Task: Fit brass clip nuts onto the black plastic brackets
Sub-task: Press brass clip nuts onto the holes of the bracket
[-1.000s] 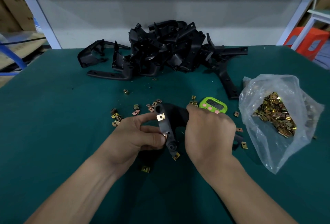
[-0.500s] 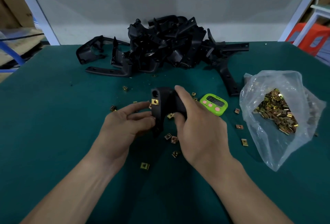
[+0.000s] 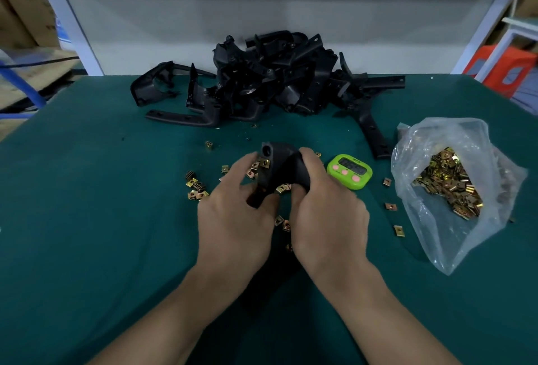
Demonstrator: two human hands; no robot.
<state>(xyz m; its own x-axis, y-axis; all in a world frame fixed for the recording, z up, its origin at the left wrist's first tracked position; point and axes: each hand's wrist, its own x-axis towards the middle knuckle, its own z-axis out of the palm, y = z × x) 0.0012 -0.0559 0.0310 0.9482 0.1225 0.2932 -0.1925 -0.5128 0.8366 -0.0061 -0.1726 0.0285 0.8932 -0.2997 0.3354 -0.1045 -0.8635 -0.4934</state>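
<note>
While the fingers (image 3: 309,160) of the right hand (image 3: 329,213) curl around the black bracket (image 3: 281,165), the left hand (image 3: 233,219) grips its lower part from the other side, above the bench (image 3: 87,190). One brass clip nut (image 3: 265,163) sits on the bracket below its round hole. Around the hands lie loose clip nuts (image 3: 196,188). To the right are a green timer (image 3: 350,171) and a plastic bag (image 3: 454,137) of nuts; behind is a pile of brackets (image 3: 276,79).
</note>
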